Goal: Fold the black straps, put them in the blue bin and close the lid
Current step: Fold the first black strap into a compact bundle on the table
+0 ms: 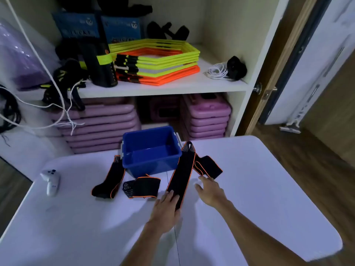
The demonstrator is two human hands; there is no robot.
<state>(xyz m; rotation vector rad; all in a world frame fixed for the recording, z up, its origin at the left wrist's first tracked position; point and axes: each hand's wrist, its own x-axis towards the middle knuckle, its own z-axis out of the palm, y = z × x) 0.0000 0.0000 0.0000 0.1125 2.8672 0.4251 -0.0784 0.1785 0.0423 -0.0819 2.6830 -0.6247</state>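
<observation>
A blue bin [151,162] stands open and empty at the far side of the white table; no lid shows. Black straps with orange edging lie around it. One long strap [181,175] stretches flat from the bin's right corner toward me. My left hand [166,210] rests flat beside its near end, fingers touching its edge. My right hand [210,191] hovers open just right of it, near a second strap [208,167]. A folded strap [142,186] lies in front of the bin, and another strap [109,182] lies to the left.
A white game controller [51,181] lies at the table's left. Behind the table [259,189], shelves hold yellow and orange hexagon rings [159,60], stacked pink cases [99,127], cords and black gear. A door stands at right.
</observation>
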